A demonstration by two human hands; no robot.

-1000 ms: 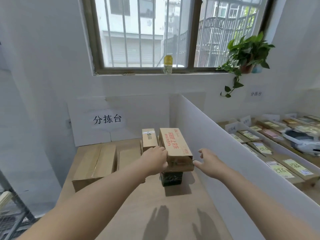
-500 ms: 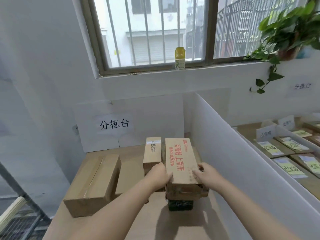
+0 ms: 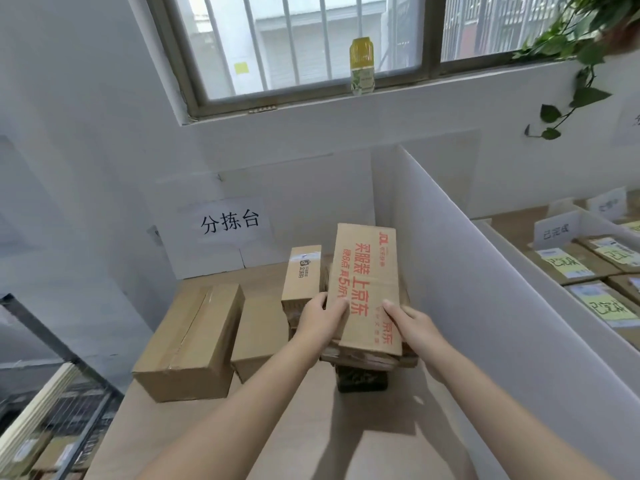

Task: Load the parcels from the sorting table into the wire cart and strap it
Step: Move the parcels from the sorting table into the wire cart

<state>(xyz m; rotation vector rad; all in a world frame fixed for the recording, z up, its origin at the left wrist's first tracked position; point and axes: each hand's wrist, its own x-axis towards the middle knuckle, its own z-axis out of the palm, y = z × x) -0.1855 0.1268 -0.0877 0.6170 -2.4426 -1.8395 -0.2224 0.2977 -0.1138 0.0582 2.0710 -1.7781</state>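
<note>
Both hands clamp the red-printed carton: the left hand grips its near left edge, the right hand its near right edge. It lies over a dark box on the sorting table. Plain parcels sit left of the left hand, and the wire cart is farther left and lower.

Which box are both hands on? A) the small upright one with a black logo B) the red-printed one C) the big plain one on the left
B: the left hand and right hand grip the near end of the red-printed box from either side.
</note>
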